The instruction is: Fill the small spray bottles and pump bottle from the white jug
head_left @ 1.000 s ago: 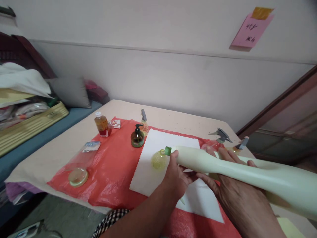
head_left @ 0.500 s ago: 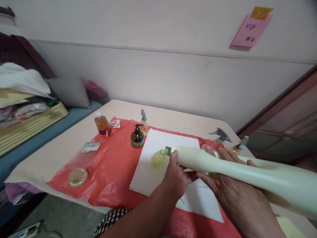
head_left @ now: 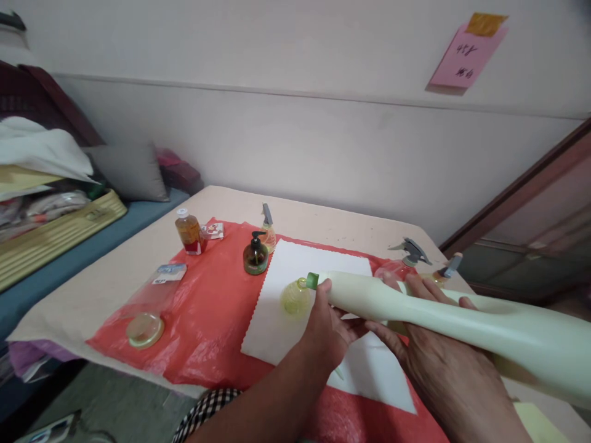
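Note:
A large pale green plastic jug (head_left: 355, 294) lies tilted nearly level, its green mouth (head_left: 312, 281) pointing left. My left hand (head_left: 330, 332) supports the jug near its neck, thumb at the side and fingers underneath. Through the jug's handle passes my right hand (head_left: 443, 363), closed around it with the fingers showing over the far side. Right at the green mouth is the neck of a small clear yellow-green bottle (head_left: 295, 298), which stands without a top on a white sheet (head_left: 270, 335). Whether liquid is flowing cannot be made out.
Red plastic (head_left: 207, 301) covers much of the table. On it stand a dark pump bottle (head_left: 255, 258), an amber bottle (head_left: 189, 234), a round clear lid-like piece (head_left: 144, 330) and spray bottles (head_left: 268, 237). A grey spray head (head_left: 410, 251) shows behind the jug.

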`<action>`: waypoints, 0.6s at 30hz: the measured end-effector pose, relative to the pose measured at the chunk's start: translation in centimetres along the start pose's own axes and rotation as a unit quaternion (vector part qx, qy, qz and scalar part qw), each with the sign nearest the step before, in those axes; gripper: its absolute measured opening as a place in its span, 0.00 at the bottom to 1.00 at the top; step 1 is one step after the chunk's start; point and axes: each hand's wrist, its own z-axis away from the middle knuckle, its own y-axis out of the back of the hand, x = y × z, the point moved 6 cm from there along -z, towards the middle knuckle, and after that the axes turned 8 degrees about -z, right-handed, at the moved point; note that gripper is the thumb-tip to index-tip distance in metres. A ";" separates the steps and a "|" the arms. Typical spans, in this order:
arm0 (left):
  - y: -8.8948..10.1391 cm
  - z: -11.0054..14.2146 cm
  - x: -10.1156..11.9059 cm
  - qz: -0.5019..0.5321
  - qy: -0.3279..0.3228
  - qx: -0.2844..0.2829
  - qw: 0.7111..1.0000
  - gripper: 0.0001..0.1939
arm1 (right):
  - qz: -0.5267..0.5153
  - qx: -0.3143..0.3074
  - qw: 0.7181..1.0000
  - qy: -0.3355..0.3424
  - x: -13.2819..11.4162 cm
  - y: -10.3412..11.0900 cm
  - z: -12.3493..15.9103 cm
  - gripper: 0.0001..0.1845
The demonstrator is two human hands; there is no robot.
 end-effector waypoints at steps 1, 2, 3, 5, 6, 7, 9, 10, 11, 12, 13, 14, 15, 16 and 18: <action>0.0 0.0 0.0 0.002 0.000 0.001 1.000 0.27 | 0.002 0.005 1.000 0.000 0.0 0.1 0.0 0.40; 0.0 0.0 0.0 0.003 0.001 0.000 1.000 0.27 | 0.002 0.007 1.000 0.000 0.0 0.1 0.0 0.39; 0.0 0.0 0.0 0.005 0.001 -0.001 1.000 0.27 | 0.000 0.009 1.000 -0.001 0.0 0.2 0.0 0.39; 0.0 -0.1 -0.1 0.008 0.002 0.000 1.000 0.27 | -0.008 0.005 1.000 -0.007 0.1 0.2 -0.1 0.40; 0.0 -0.1 -0.1 0.009 0.002 -0.001 1.000 0.27 | -0.013 -0.001 1.000 -0.012 0.2 0.1 -0.1 0.41; 0.0 -0.1 -0.1 0.010 0.001 -0.003 1.000 0.27 | -0.016 -0.006 1.000 -0.015 0.3 0.1 -0.1 0.42; 0.0 -0.1 -0.1 0.013 0.002 -0.003 1.000 0.27 | -0.016 -0.005 1.000 -0.012 0.2 0.1 -0.1 0.42; 0.0 0.0 0.0 0.014 0.002 -0.001 1.000 0.27 | -0.014 -0.003 1.000 -0.010 0.2 0.1 -0.1 0.42; 0.0 0.0 0.0 0.014 0.003 0.000 1.000 0.26 | -0.012 -0.002 1.000 -0.008 0.2 0.0 -0.1 0.41; 0.0 0.0 0.0 0.012 0.003 0.001 1.000 0.26 | -0.010 0.000 1.000 -0.006 0.1 0.0 0.0 0.40; -0.1 0.1 0.1 0.009 0.003 0.002 1.000 0.26 | -0.009 0.005 1.000 -0.004 0.1 0.1 0.0 0.39; -0.1 0.1 0.1 0.005 0.002 0.002 1.000 0.26 | -0.007 0.006 1.000 -0.003 0.1 0.1 0.0 0.39; -0.1 0.1 0.1 0.002 0.002 0.000 1.000 0.26 | -0.004 0.005 1.000 -0.002 0.1 0.1 0.1 0.38; -0.2 0.2 0.2 0.000 0.002 0.000 1.000 0.27 | -0.002 0.003 1.000 0.001 0.1 0.0 0.1 0.38; -0.2 0.2 0.2 0.000 0.002 -0.002 1.000 0.27 | 0.001 0.000 1.000 0.009 0.0 0.0 0.1 0.38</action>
